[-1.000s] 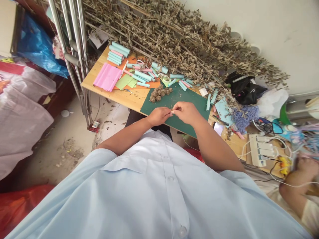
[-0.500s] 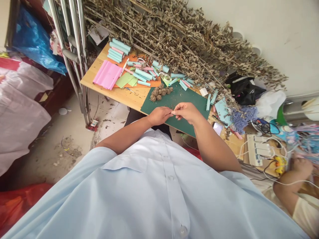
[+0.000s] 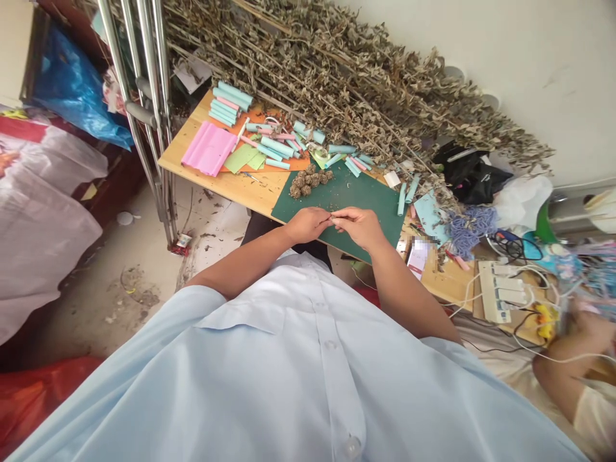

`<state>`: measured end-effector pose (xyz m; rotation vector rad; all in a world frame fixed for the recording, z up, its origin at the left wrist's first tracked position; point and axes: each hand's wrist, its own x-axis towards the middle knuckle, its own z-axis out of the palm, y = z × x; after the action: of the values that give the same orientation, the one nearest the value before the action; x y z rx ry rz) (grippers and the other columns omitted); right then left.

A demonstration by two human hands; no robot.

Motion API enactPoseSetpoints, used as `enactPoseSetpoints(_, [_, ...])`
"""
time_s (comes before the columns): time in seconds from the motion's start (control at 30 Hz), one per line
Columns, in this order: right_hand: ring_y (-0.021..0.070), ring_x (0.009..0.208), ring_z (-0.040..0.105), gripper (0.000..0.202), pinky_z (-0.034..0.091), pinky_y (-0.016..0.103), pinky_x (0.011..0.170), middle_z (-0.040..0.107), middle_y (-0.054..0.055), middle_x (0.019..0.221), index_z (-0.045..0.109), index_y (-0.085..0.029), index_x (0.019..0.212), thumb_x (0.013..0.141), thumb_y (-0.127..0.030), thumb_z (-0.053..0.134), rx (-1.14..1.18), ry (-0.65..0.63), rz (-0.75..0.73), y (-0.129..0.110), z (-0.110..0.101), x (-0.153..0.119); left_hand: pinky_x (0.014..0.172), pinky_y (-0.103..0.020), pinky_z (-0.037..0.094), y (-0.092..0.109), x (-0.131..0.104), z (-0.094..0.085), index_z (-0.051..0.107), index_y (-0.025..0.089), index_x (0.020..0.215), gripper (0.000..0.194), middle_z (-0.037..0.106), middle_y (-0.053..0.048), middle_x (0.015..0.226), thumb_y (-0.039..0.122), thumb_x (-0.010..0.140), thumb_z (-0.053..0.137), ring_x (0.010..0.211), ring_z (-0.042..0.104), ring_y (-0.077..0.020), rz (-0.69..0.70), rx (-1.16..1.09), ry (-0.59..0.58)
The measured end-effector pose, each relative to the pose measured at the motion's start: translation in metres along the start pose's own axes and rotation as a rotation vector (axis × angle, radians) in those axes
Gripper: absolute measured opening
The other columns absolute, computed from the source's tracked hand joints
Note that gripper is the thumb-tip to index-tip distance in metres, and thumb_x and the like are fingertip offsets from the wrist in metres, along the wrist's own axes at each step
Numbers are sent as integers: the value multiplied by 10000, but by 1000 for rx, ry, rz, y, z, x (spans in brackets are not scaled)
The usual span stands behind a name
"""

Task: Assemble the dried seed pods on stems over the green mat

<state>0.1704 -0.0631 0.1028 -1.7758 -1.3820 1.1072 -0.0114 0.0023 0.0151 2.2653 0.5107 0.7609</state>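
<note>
My left hand point(image 3: 308, 224) and my right hand point(image 3: 357, 226) meet fingertip to fingertip over the near edge of a green mat point(image 3: 356, 199). Both are closed in a pinch. Something tiny and dark may show between the fingertips, but it is too small to name. Just beyond my left hand, a heap of brown, crumbly-looking balls point(image 3: 304, 183) lies on the mat. Blue and pink paper rolls point(image 3: 279, 147) are scattered behind the heap.
Dried leafy stalks point(image 3: 337, 70) lie piled along the back of the wooden table point(image 3: 192, 170). Pink paper point(image 3: 209, 147) is at the left. A phone point(image 3: 418, 258) and a power strip point(image 3: 495, 292) lie to the right. Metal crutches point(image 3: 158, 122) stand left; another person's arm point(image 3: 572, 359) is at far right.
My right hand has lowered and flattened a little, its fingers still against my left hand's fingertips. More of the phone shows now. The other person's arm at the right has shifted slightly.
</note>
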Motion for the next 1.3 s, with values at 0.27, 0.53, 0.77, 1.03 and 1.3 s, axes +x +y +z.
enactPoseSetpoints(0.27, [235,976,748,199,613,399,954,801,67,1053,842,-269,942,922,-394,689,-272,49,-271,-1,0,-8,843,-351,513,1,-1,0,715,160,984,451,746,-134,941,433,1119,382,915,703,-241,-13,4,10])
enactPoseSetpoints(0.53, [229,841,732,146,614,381,845,792,47,875,811,-250,872,850,-380,750,-210,107,-128,-2,4,-5,864,-350,520,3,-1,-3,730,159,1037,447,759,-132,978,428,1120,383,936,710,-236,-10,-18,4])
enactPoseSetpoints(0.77, [176,661,693,223,617,321,686,732,7,700,749,-222,808,753,-431,807,1,110,17,-6,6,-5,876,-347,520,1,-1,-1,733,165,1027,456,755,-125,966,426,1124,372,943,706,-230,11,-24,18])
enactPoseSetpoints(1.03, [153,593,692,322,624,273,585,724,16,661,759,-178,802,699,-460,876,125,98,125,-10,2,-7,854,-336,515,1,-1,0,728,176,1031,462,754,-113,945,434,1125,356,935,705,-224,14,-6,26])
enactPoseSetpoints(1.3, [145,542,684,260,592,220,497,698,26,579,708,-163,716,645,-292,923,153,17,306,-23,2,3,845,-332,513,3,-1,0,722,180,1005,491,748,-111,936,468,1126,344,920,705,-221,35,-5,29])
